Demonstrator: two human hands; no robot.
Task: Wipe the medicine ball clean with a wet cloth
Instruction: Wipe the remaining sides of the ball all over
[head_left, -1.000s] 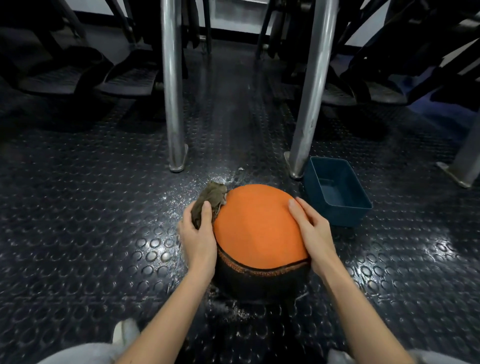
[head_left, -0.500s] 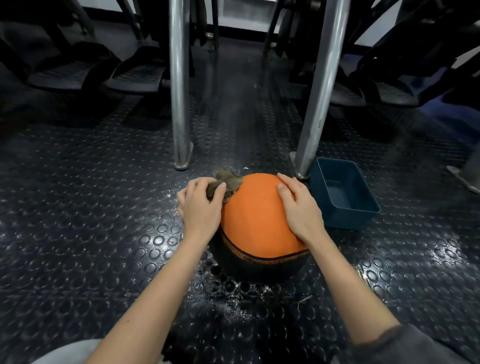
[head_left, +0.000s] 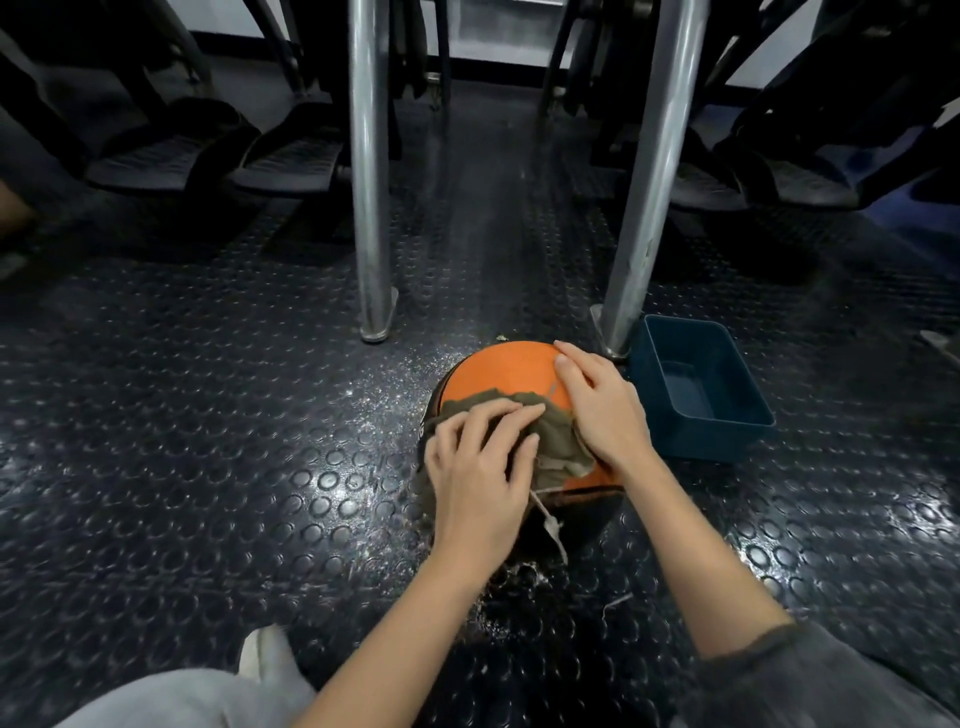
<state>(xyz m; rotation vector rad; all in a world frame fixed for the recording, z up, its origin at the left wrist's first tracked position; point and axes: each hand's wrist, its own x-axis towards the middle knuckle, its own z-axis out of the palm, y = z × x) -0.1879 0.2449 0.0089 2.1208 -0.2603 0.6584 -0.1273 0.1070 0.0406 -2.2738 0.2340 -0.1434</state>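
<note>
- Medicine ball (head_left: 511, 371) is seen on the studded rubber floor (head_left: 208, 441), near centre, just in front of the right-hand metal leg (head_left: 649, 171). Orange panel faces up, black band shows at left and near side.
- Blue tub (head_left: 701, 395) is set just beside the ball on the right. Whether it touches the ball cannot be told.
- Left grip (head_left: 480, 467): fingers are spread nearly flat over the cloth (head_left: 558, 441), which is pressed onto the ball's near top. It is not bunched in a fist.
- Right grip (head_left: 602, 410): fingers are laid straight on the ball's upper right, nothing is held, and the palm edge overlaps the cloth's right margin. The ball is judged to be steadied by it.
- Change noted: a second ago the cloth was wadded in the left grip at the ball's far-left edge. It has since been drawn across the crown toward the near side and opened out. The right grip has been shifted from the flank up onto the top.
- Meaning for the task: a wiping stroke across the orange top is judged to be under way. The black lower band and the underside are presumed not yet wiped.
- A frayed thread (head_left: 550, 525) is seen trailing from the cloth down the near face. Wet speckling is seen on the floor around the ball.
</note>
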